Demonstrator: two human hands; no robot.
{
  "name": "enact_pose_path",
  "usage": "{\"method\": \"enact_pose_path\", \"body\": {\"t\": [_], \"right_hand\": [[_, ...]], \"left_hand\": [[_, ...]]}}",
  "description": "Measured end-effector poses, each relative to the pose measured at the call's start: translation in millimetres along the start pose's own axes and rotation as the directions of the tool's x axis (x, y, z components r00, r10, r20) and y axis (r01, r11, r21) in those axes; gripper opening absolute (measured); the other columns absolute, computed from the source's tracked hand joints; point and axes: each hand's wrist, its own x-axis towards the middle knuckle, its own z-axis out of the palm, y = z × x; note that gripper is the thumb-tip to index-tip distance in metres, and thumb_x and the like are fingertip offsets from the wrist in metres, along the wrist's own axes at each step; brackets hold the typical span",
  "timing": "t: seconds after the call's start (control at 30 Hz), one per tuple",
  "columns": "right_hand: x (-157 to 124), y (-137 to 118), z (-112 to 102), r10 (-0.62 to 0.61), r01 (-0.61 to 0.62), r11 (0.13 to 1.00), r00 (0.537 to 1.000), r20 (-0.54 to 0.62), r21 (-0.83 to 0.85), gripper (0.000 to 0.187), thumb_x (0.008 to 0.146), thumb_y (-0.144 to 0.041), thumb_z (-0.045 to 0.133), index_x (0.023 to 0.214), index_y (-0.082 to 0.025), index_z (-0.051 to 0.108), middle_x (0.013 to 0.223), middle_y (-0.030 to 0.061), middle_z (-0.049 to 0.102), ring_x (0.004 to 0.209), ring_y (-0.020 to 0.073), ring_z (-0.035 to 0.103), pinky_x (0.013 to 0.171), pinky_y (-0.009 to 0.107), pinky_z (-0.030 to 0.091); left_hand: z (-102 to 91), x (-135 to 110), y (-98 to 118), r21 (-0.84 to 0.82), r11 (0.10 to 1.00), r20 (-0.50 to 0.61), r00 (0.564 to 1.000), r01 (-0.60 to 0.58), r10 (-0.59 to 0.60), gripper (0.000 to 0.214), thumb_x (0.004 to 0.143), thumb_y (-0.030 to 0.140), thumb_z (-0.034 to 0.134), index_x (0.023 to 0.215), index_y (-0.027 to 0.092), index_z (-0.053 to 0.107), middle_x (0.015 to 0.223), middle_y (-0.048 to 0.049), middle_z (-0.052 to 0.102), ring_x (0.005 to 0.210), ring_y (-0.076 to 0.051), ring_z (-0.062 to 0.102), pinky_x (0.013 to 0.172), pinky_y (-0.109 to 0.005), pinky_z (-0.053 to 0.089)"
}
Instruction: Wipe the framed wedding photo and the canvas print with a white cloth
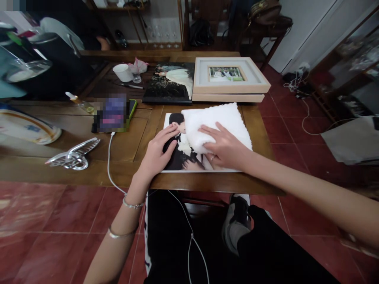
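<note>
A large photo print (177, 159) lies flat near the front edge of a wooden table (130, 142). A white towel (219, 120) covers its upper right part. My right hand (223, 148) lies flat on the towel with fingers stretched out, pressing it onto the print. My left hand (160, 152) rests on the print's left side, fingers spread and flat, holding it down. Both wrists reach in from below; the left one wears bracelets.
Behind the print stand a pale framed photo (229, 77) on another frame and a dark photo panel (168, 85). A phone (114, 112) with a white cable, a silver ornament (74, 157), a plate (28, 128), a white cup (122, 72) and a small bottle (79, 102) lie to the left.
</note>
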Motion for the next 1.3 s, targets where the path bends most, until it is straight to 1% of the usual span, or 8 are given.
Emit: {"method": "enact_pose_path", "body": {"t": [0.27,0.47,0.7,0.8,0.9,1.03,1.13,1.3], "right_hand": [[29.2,43.2,-2.2,0.15,-0.151,0.988,0.988,-0.021,-0.04,0.031,0.084,-0.012,0.053,0.111,-0.007,0.068,0.143,0.025,0.051,0.135,0.0352,0.046,0.113,0.056,0.03],[33.6,50.5,-3.2,0.175,-0.177,0.982,0.984,-0.03,-0.064,0.031,0.084,-0.009,0.05,0.109,-0.009,0.068,0.141,0.0248,0.053,0.137,0.0339,0.044,0.111,0.056,0.033],[13.9,6.5,-2.7,0.178,-0.174,0.982,0.982,0.06,-0.07,0.031,0.082,-0.011,0.06,0.111,-0.008,0.07,0.149,0.0278,0.043,0.144,0.0393,0.033,0.114,0.067,0.023],[-1.5,-25.3,-2.5,0.092,-0.087,0.993,0.994,0.058,-0.082,0.026,0.081,-0.016,0.066,0.105,-0.013,0.074,0.147,0.0264,0.047,0.141,0.0422,0.037,0.11,0.069,0.028],[-14.6,-57.9,-2.0,-0.023,0.021,0.992,1.0,-0.017,-0.127,0.018,0.088,-0.022,0.062,0.096,-0.016,0.077,0.14,0.0253,0.055,0.133,0.0435,0.047,0.104,0.07,0.037],[-22.0,-87.0,-5.9,-0.086,0.069,0.977,0.994,-0.073,-0.204,0.027,0.093,-0.027,0.056,0.081,-0.013,0.076,0.128,0.0283,0.062,0.122,0.0444,0.057,0.097,0.066,0.046],[-21.6,-89.7,-9.3,-0.09,0.076,0.977,0.994,-0.062,-0.201,0.028,0.093,-0.027,0.056,0.079,-0.013,0.076,0.127,0.0295,0.062,0.121,0.0439,0.059,0.095,0.063,0.048],[-11.3,-67.3,-8.4,-0.07,0.069,0.99,0.998,-0.004,-0.124,0.02,0.086,-0.026,0.063,0.097,-0.016,0.077,0.136,0.0276,0.057,0.129,0.0425,0.052,0.101,0.064,0.043]], "left_hand": [[-0.3,0.0,0.8,0.004,1.0,-0.001,1.0,0.002,-0.002,0.033,0.098,0.028,0.049,0.125,0.019,0.064,0.142,-0.0102,0.057,0.137,-0.024,0.049,0.117,-0.05,0.037],[-0.5,-0.1,0.4,-0.001,1.0,-0.002,1.0,-0.006,0.006,0.033,0.098,0.028,0.049,0.126,0.018,0.064,0.142,-0.0109,0.057,0.136,-0.024,0.049,0.117,-0.049,0.037],[-0.7,0.3,1.1,0.011,1.0,0.01,1.0,-0.011,0.011,0.033,0.099,0.029,0.048,0.127,0.02,0.063,0.143,-0.0091,0.056,0.137,-0.024,0.049,0.117,-0.05,0.036],[-0.5,0.3,1.1,0.01,1.0,0.01,1.0,-0.003,0.003,0.033,0.099,0.03,0.048,0.127,0.02,0.063,0.143,-0.0091,0.056,0.137,-0.024,0.048,0.117,-0.05,0.036],[-0.2,0.3,0.0,0.011,1.0,0.004,1.0,-0.008,0.008,0.033,0.099,0.03,0.047,0.126,0.019,0.063,0.143,-0.0093,0.057,0.137,-0.024,0.048,0.117,-0.05,0.037],[0.4,0.4,-2.1,0.032,0.999,-0.009,1.0,-0.019,0.019,0.032,0.099,0.031,0.047,0.123,0.018,0.064,0.14,-0.0106,0.059,0.137,-0.023,0.049,0.116,-0.048,0.038],[0.9,0.4,-3.1,0.036,0.999,-0.012,1.0,-0.024,0.025,0.032,0.098,0.03,0.047,0.122,0.016,0.064,0.14,-0.0122,0.059,0.136,-0.023,0.05,0.116,-0.047,0.038],[0.8,0.0,-3.4,0.032,0.999,-0.014,1.0,-0.022,0.023,0.032,0.098,0.03,0.048,0.123,0.018,0.064,0.14,-0.0106,0.059,0.136,-0.024,0.05,0.116,-0.049,0.038]]}}
